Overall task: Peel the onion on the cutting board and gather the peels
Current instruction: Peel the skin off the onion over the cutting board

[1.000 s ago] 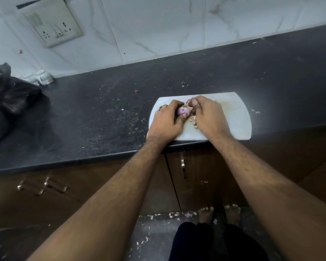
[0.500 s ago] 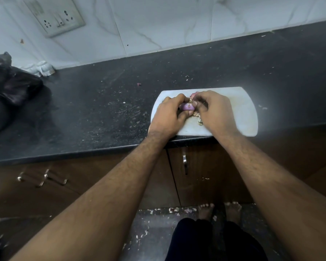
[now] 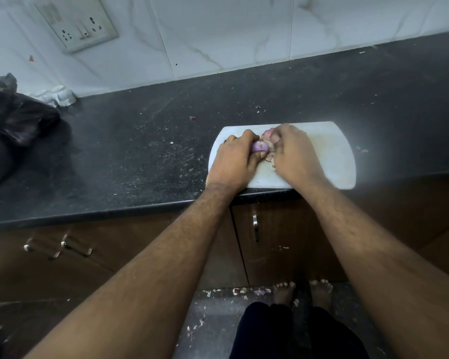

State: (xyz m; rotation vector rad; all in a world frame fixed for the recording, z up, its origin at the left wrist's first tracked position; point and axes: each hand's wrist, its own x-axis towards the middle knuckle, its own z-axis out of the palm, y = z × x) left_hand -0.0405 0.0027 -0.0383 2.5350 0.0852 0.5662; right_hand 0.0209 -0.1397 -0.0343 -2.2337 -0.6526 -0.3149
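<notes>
A white cutting board (image 3: 332,156) lies at the front edge of the dark counter. My left hand (image 3: 233,161) grips a small purple onion (image 3: 258,146) over the board's left part, fingers curled round it. Just right of it, my right hand (image 3: 293,154) pinches a pinkish strip of peel (image 3: 268,132) at its fingertips. A small heap of pale loose peels (image 3: 270,155) lies on the board between and under the two hands, partly hidden.
The dark counter (image 3: 140,156) carries scattered crumbs and peel bits. A black bag (image 3: 13,117) and a crumpled white wrapper (image 3: 56,95) sit at the far left by the wall. A wall socket (image 3: 78,24) is above. Cabinet handles (image 3: 255,226) are below the counter edge.
My right hand has pulled a little away from the onion with a strip of peel between its fingers. The left hand still holds the onion. The camera has shifted slightly.
</notes>
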